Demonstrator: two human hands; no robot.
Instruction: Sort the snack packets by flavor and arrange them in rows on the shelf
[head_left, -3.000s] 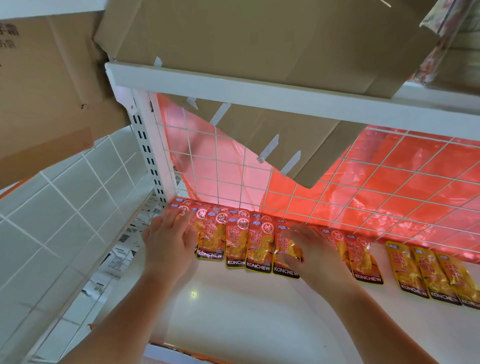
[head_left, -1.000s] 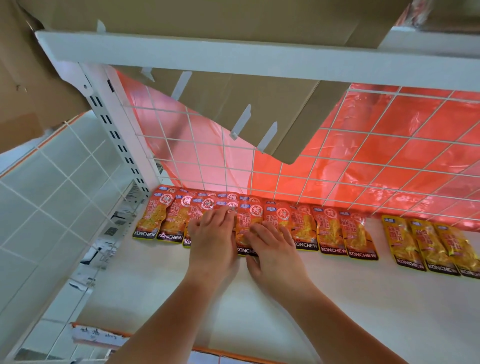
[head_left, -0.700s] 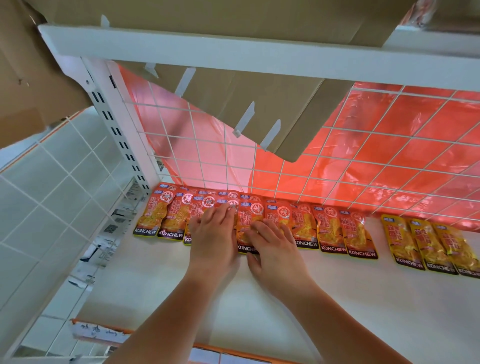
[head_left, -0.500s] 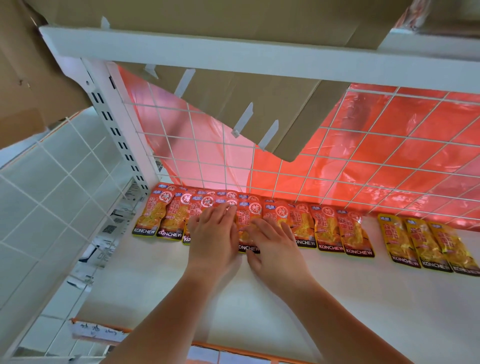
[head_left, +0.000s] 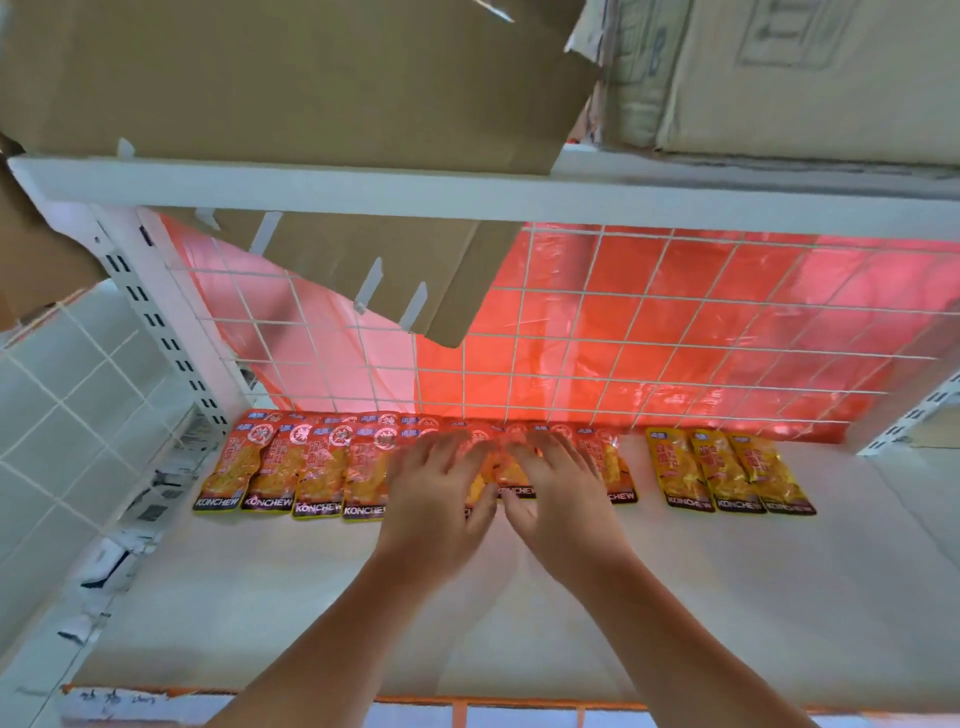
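Our fingers (head_left: 442, 453) lie straight and spread, gripping nothing. The left hand (head_left: 434, 512) and right hand (head_left: 563, 506) press flat, side by side, on the middle of the red packets (head_left: 317, 467). That row runs out past the fingers on both sides, overlapping, with its tops against the grid (head_left: 623, 338). Beyond the right hand, across a gap, three yellow packets (head_left: 727, 473) sit on the shelf (head_left: 727, 597). To do this well, we'd slide lightly with flat palms, even out the overlaps, line up the lower edges, and leave that gap between flavours.
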